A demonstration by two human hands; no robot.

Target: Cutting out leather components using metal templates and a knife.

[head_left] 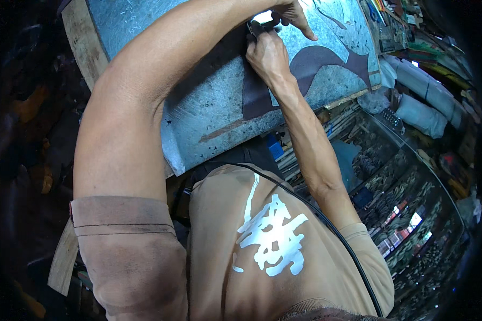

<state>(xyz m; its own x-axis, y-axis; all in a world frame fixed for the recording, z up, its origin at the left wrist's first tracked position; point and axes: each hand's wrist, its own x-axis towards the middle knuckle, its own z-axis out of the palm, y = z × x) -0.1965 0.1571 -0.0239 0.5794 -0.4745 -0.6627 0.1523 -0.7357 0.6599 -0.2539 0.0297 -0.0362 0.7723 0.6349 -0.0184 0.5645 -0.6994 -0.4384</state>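
Observation:
My right hand (266,53) is closed around a small dark object (257,28), which I cannot make out between the fingers. Close beside it at the top edge, my left hand (294,15) reaches in with one finger stretched out and pointing down, apart from the others; part of this hand is cut off. A small bright white patch shows between the two hands. Under and beside my right hand lies a dark brown flat piece (256,96), which looks like leather. A curved dark brown sheet piece (326,56) spreads to its right on the metal-topped table (214,117).
Wooden strips (85,43) edge the table at the left. Wrapped, pale rolls (423,115) lie beyond its right side. A glass-topped case (396,192) with reflections stands at the lower right. A black cable (326,222) runs across my shirt.

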